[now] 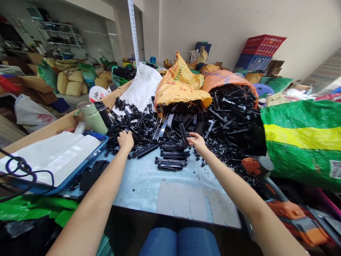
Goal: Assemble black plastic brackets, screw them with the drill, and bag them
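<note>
My right hand [197,140] pinches a long flat black plastic bar [183,133] near its lower end, holding it tilted above the work table. At the left, my left hand [125,140] reaches into a heap of small black plastic parts [140,122], its fingers curled; what lies under the fingertips is hidden. Between the hands, several black assembled bars [172,164] lie in a stack of rows on the pale blue table top [138,181]. Loose screws [217,147] are scattered to the right of my right hand.
A yellow sack [183,90] and an orange sack [226,80] spill black parts at the back. An orange and grey power drill [285,206] lies at right, beside a green sack [301,142]. A blue tray [92,156], a green flask [92,115] and a black cup [102,112] stand left.
</note>
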Motion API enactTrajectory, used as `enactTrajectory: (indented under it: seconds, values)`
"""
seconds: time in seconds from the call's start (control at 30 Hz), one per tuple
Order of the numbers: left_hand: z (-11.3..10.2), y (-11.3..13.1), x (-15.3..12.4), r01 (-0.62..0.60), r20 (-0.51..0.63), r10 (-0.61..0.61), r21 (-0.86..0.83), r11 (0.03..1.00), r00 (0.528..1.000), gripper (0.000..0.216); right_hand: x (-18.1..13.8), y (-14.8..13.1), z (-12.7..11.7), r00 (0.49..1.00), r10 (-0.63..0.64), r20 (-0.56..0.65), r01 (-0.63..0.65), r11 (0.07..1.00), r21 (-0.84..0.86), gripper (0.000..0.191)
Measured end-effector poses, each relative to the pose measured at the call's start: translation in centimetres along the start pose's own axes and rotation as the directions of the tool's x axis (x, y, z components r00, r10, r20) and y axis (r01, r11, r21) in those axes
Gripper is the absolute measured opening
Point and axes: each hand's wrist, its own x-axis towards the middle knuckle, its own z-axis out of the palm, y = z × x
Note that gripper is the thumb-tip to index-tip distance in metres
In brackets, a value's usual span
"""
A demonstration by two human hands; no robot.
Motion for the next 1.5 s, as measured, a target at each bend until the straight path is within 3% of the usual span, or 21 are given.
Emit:
enactTrajectory:
  seconds: [0.07,0.13,0.2,0.33,0.4,0.43,0.53,0.6,0.67,0.7,0.8,0.9,1.07,1.17,1.27,1.4,1.5]
  values:
    - [-0.2,-0.5,0.2,0.007,-0.002,-0.007,-0.005,1.0,1.0,0.015,-4.4,0.0,-1.0,0.997,-0.029,0.077,0.021,0.995,0.102,0.041]
    - [-0.7,-0.2,-0.5,-0.01,-0.022,0.009,-0.056,0.998,1.0,0.017,-9.4,0.3,-2.6,0.969,-0.098,0.227,0.046,0.974,0.223,0.048]
    - [-1.2,0.8,-2.4,-0.062,-0.058,0.051,-0.206,0.976,0.997,0.02,-14.1,0.6,-4.2,0.917,-0.12,0.379,0.056,0.983,0.176,0.055]
    - [-1.7,4.8,-10.0,-0.159,-0.039,0.158,-0.442,0.883,0.987,0.023,-20.1,0.0,-4.6,0.858,-0.126,0.498,0.215,0.968,-0.126,0.057]
    - [-1.9,6.9,-15.0,-0.186,0.06,0.256,-0.532,0.826,0.965,0.024,-21.0,-1.0,-3.0,0.866,-0.191,0.463,0.291,0.944,-0.155,0.054]
    - [-2.0,7.9,-17.4,-0.131,0.167,0.317,-0.663,0.737,0.934,0.022,-21.0,-1.6,-1.9,0.885,-0.207,0.417,0.282,0.951,-0.126,0.05]
    - [-2.7,10.1,-23.0,0.111,0.336,0.382,-0.857,0.504,0.861,0.029,-20.4,-3.5,1.0,0.969,-0.055,0.24,0.008,0.982,0.191,0.043]
    - [-3.3,11.0,-25.0,0.197,0.385,0.381,-0.872,0.448,0.84,0.037,-20.0,-4.6,1.9,0.966,0.113,0.234,-0.219,0.838,0.5,0.051]
    - [-4.0,11.6,-25.7,0.181,0.369,0.356,-0.867,0.464,0.858,0.04,-19.8,-5.3,1.9,0.942,0.161,0.293,-0.323,0.666,0.673,0.057]
    - [-4.3,11.8,-25.8,0.131,0.328,0.345,-0.863,0.487,0.88,0.039,-19.8,-5.5,1.5,0.942,0.139,0.307,-0.323,0.635,0.702,0.058]
    - [-5.0,11.9,-25.7,-0.075,0.173,0.376,-0.825,0.561,0.91,0.034,-19.8,-5.2,-0.1,0.96,-0.007,0.28,-0.183,0.743,0.644,0.05]
    - [-5.3,12.3,-26.2,-0.161,0.108,0.403,-0.8,0.578,0.909,0.033,-19.9,-4.9,-1.2,0.956,-0.138,0.26,-0.017,0.856,0.517,0.044]
    - [-5.1,13.8,-27.9,-0.185,-0.067,0.244,-0.844,0.503,0.967,0.035,-20.8,-6.0,-0.3,0.994,-0.094,0.054,0.046,0.817,0.575,0.043]
    - [-5.1,13.9,-27.7,-0.255,-0.156,0.238,-0.842,0.475,0.959,0.035,-21.1,-6.7,-0.4,0.99,-0.138,0.024,0.105,0.844,0.526,0.044]
    - [-5.5,13.6,-26.8,-0.325,-0.169,0.35,-0.83,0.453,0.921,0.032,-21.5,-7.3,-0.4,0.977,-0.203,0.068,0.152,0.881,0.448,0.046]
    - [-6.5,14.0,-25.7,-0.242,-0.187,0.161,-0.848,0.471,0.969,0.029,-22.6,-7.9,1.5,0.988,-0.068,-0.138,0.129,0.852,0.507,0.047]
    - [-7.3,13.9,-24.9,-0.072,0.006,0.219,-0.936,0.345,0.976,0.032,-22.9,-7.2,2.1,0.978,-0.068,-0.2,0.158,0.863,0.481,0.047]
